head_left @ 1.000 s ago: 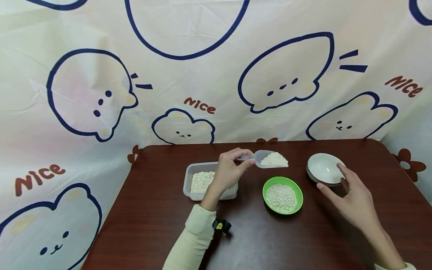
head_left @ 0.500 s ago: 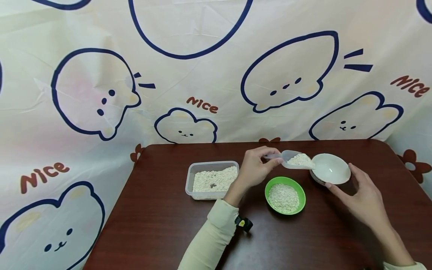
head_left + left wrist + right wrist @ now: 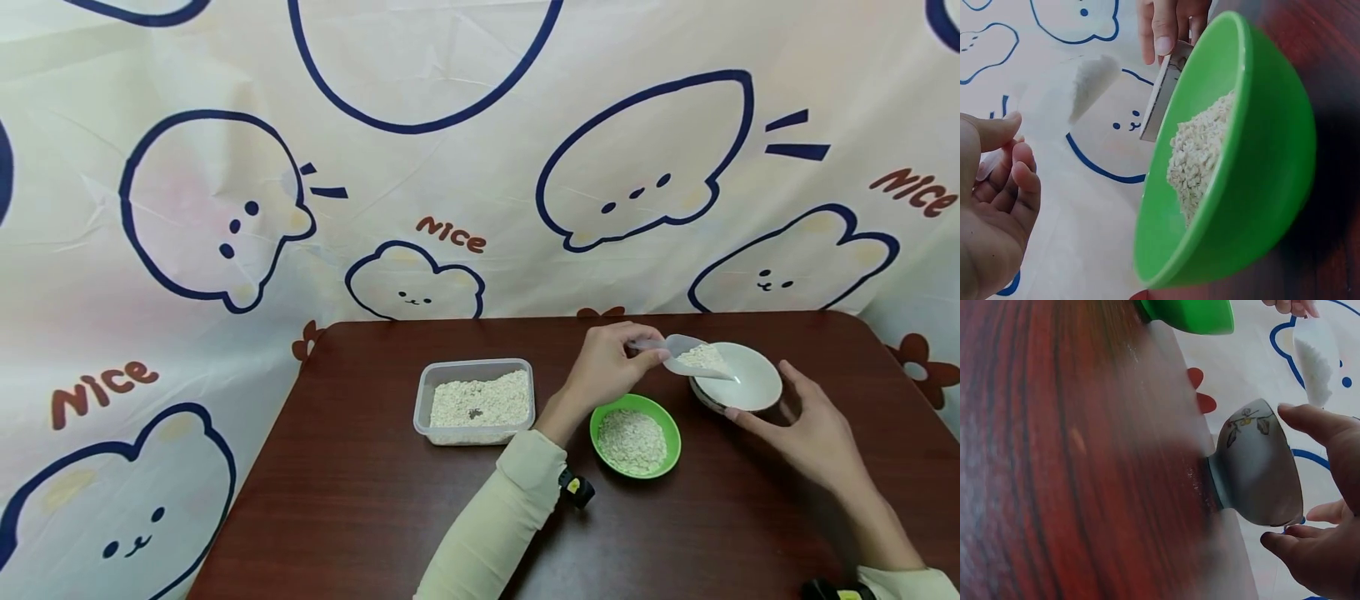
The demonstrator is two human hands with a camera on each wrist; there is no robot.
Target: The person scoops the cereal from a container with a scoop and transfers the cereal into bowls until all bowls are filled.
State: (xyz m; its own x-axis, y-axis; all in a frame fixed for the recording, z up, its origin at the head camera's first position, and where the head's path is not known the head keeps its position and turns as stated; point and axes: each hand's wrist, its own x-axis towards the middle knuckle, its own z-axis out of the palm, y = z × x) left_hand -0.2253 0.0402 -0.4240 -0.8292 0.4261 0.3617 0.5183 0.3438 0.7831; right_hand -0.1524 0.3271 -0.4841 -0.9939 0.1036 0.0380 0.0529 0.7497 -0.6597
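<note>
My left hand point(image 3: 609, 367) pinches the handle of a clear plastic scoop point(image 3: 680, 343) loaded with pale oat flakes point(image 3: 702, 357). The scoop's lip hangs over the near-left part of a white bowl point(image 3: 756, 379), whose visible inside is bare. Flower prints decorate that bowl's outside in the right wrist view. My right hand point(image 3: 813, 437) holds the bowl from the right, thumb at the near rim and fingers at the far side. Below my left hand stands a green bowl point(image 3: 1266, 181) with oat flakes in it.
A clear rectangular tub point(image 3: 474, 436) of oat flakes stands left on the brown wooden table point(image 3: 360, 500). Behind the table hangs a printed cloth point(image 3: 495, 183). A small black device point(image 3: 576, 488) sits at my left wrist.
My left hand has carried the loaded scoop rightward from beside the tub to over the white bowl. My right hand has closed in on the white bowl's rim.
</note>
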